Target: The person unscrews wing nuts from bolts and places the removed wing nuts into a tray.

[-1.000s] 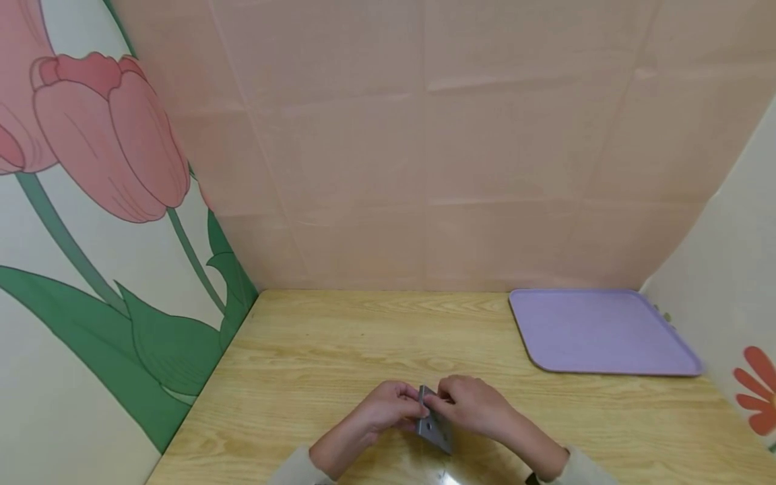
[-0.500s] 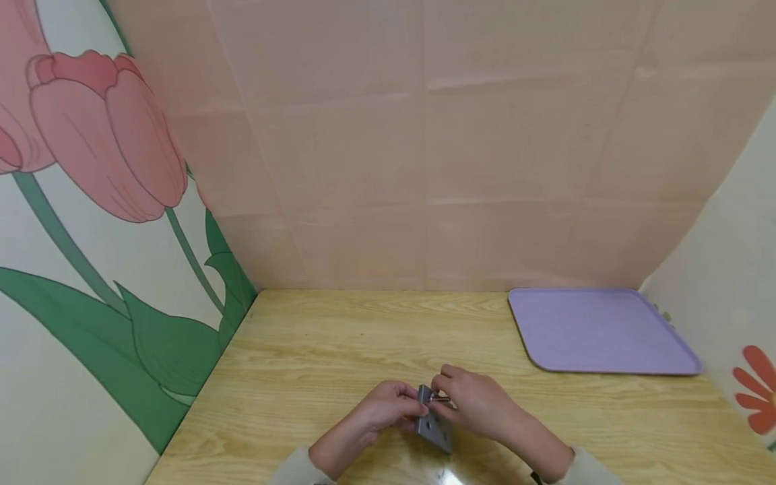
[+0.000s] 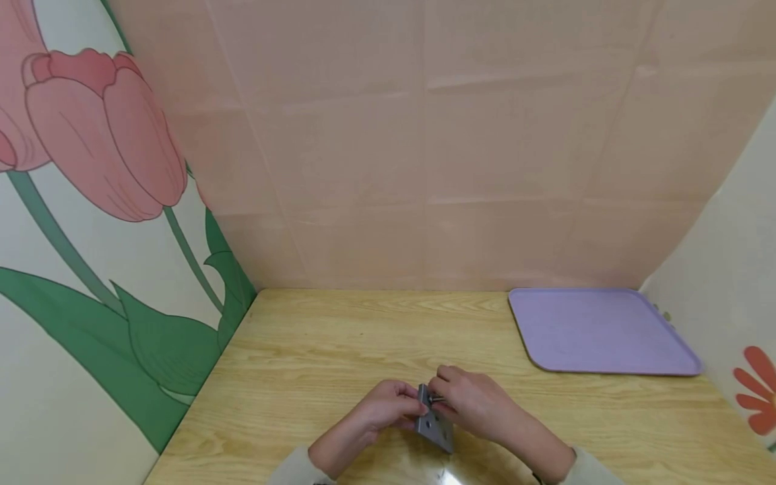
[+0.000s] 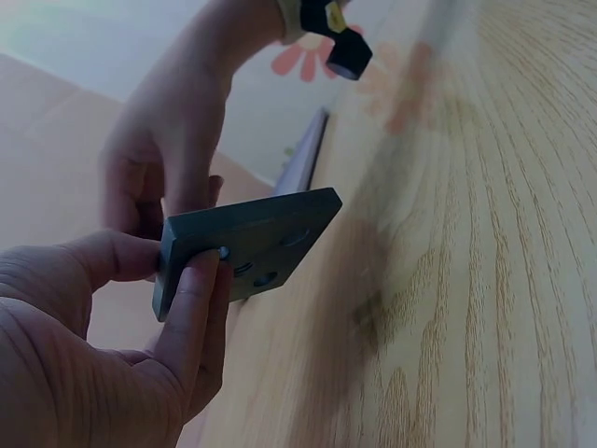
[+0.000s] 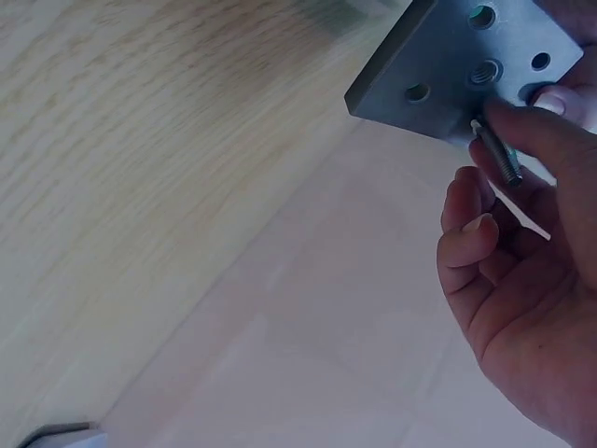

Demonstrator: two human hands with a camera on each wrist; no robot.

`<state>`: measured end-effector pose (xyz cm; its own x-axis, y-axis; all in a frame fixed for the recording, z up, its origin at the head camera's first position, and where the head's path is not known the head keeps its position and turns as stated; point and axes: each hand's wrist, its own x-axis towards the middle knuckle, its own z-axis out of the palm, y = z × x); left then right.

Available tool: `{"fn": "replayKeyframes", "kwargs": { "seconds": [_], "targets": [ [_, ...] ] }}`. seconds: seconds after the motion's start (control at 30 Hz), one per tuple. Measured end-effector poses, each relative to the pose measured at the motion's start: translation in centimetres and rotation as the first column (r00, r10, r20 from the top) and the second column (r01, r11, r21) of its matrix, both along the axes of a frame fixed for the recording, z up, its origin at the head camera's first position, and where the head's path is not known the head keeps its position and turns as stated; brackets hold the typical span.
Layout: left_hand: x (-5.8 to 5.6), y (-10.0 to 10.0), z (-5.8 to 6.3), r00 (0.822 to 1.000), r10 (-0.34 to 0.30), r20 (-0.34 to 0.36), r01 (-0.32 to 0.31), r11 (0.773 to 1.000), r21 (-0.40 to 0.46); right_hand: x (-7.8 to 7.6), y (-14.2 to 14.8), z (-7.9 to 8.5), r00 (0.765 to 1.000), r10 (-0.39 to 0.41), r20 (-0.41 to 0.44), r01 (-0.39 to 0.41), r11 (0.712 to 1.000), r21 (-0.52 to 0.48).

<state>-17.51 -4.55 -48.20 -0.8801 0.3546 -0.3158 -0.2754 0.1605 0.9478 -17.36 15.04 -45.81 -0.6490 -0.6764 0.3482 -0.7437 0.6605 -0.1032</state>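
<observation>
A thick grey metal plate [image 3: 435, 432] with several round holes is held tilted above the tabletop, low in the head view. My left hand [image 3: 388, 407] pinches one corner between thumb and fingers. My right hand [image 3: 475, 403] is at the plate's far end, thumb and index finger gripping a small metal screw [image 5: 502, 159]. Threads show on the screw's free end in the right wrist view; its other end sits right at the plate's face. One hole near the plate's middle is threaded. In the left wrist view, a fingertip of my left hand lies beside a small shiny tip at a hole.
A wood-grain table [image 3: 315, 364] spreads beneath both hands. Toward the back right lies a flat lilac tray [image 3: 600, 330]. A pinkish covering [image 3: 424, 168] rises behind the table, and a wall with painted tulips [image 3: 115, 141] stands to the left.
My right hand drew back up and right from the plate, baring the screw, then came slightly closer to it again. My left hand and the plate stayed nearly still.
</observation>
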Motion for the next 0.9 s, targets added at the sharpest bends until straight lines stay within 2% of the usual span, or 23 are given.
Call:
{"fn": "replayKeyframes", "kwargs": {
  "seconds": [0.1,0.17,0.3,0.37,0.43,0.53,0.6,0.77,0.9],
  "targets": [
    [-0.01,-0.06,0.12,1.000,-0.005,0.004,0.005,1.000,-0.004,0.03,0.00,0.05,0.990,-0.041,0.137,0.046,0.998,-0.034],
    [-0.02,-0.13,0.22,1.000,-0.009,0.004,0.009,1.000,-0.006,0.03,-0.02,0.10,0.969,-0.084,0.233,0.099,0.994,-0.055],
    [-0.04,-0.30,0.44,1.000,-0.026,-0.001,0.026,1.000,-0.004,-0.02,-0.13,0.20,0.911,-0.176,0.374,0.213,0.975,-0.059],
    [-0.04,-0.39,0.51,0.999,-0.034,-0.002,0.034,0.999,0.001,-0.01,-0.16,0.25,0.872,-0.205,0.445,0.255,0.965,-0.056],
    [-0.01,-0.45,0.56,0.999,-0.043,-0.005,0.043,0.999,0.005,0.01,-0.19,0.25,0.833,-0.222,0.507,0.285,0.957,-0.048],
    [0.05,-0.46,0.55,0.999,-0.050,-0.007,0.050,0.999,0.003,0.11,-0.30,0.18,0.788,-0.235,0.570,0.311,0.950,-0.038],
    [0.08,-0.39,0.51,0.999,-0.043,-0.006,0.043,0.999,0.004,0.17,-0.38,0.09,0.775,-0.236,0.586,0.318,0.947,-0.039],
    [0.18,-0.23,0.34,1.000,-0.017,0.000,0.017,1.000,0.008,0.26,-0.54,-0.11,0.771,-0.212,0.601,0.299,0.953,-0.048],
    [0.22,-0.21,0.33,1.000,-0.026,-0.001,0.026,1.000,-0.002,0.28,-0.56,-0.14,0.761,-0.184,0.622,0.277,0.959,-0.054]
  ]
}}
